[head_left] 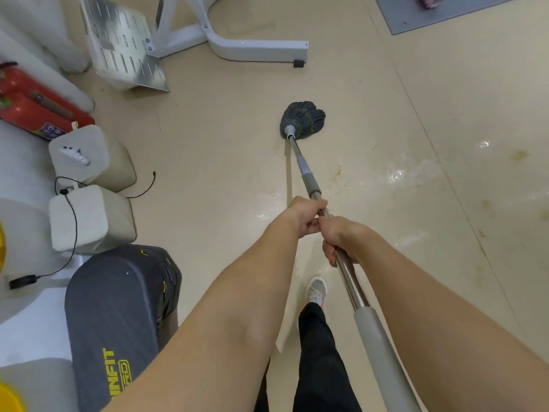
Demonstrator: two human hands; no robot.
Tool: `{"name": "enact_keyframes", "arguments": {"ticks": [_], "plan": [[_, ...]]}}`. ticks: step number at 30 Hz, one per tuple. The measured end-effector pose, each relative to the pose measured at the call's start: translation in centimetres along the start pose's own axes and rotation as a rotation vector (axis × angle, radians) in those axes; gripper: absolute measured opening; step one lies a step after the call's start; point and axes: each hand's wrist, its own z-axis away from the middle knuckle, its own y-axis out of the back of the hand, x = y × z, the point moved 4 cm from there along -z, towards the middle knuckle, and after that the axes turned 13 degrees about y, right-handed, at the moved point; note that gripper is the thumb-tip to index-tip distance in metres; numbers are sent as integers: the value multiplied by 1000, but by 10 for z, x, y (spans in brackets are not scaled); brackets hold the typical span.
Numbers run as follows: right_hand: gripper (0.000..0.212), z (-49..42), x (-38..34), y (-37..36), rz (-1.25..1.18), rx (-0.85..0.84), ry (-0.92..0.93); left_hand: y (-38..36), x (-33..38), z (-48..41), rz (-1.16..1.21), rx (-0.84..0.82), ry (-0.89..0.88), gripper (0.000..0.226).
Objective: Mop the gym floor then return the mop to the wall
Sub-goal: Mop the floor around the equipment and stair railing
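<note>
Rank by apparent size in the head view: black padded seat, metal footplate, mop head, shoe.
1. black padded seat, though nearness to the camera inflates it
2. metal footplate
3. mop head
4. shoe, partly hidden

There is one mop [312, 179] and two hands, a left hand [306, 217] and a right hand [341, 239], along with one grey shoe [317, 291]. At the left are two red fire extinguishers [32, 114], two off-white square containers [89, 218], one black power adapter [22, 281] on a cord, and one dark padded bench [118, 301] with yellow lettering. Farther off there is one white machine frame [255, 50], one perforated metal footplate [127, 52], one grey mat [439, 16] and one pink object [427, 1] that is cut off by the frame edge.
</note>
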Motion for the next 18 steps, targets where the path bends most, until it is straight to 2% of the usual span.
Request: {"name": "enact_keyframes", "arguments": {"ticks": [3, 6, 8, 11, 13, 14, 16, 18], "plan": [[43, 37, -2, -35, 73, 20, -34, 22, -42, 23, -19, -60, 38, 35], [49, 70, 1, -74, 174, -38, -48, 46, -80, 40, -61, -101, 78, 35], [40, 88, 6, -102, 250, -84, -75, 64, -106, 47, -81, -111, 119, 38], [13, 113, 16, -145, 324, -139, -105, 84, -150, 57, -96, -88, 155, 38], [10, 130, 23, -170, 354, -178, -125, 93, -177, 64, -113, -64, 153, 38], [18, 139, 26, -181, 379, -203, -126, 96, -191, 67, -119, -56, 151, 38], [54, 153, 35, -202, 437, -263, -123, 100, -217, 72, -124, -48, 154, 37], [67, 169, 49, -220, 443, -294, -110, 99, -245, 77, -137, -45, 158, 37]]}}
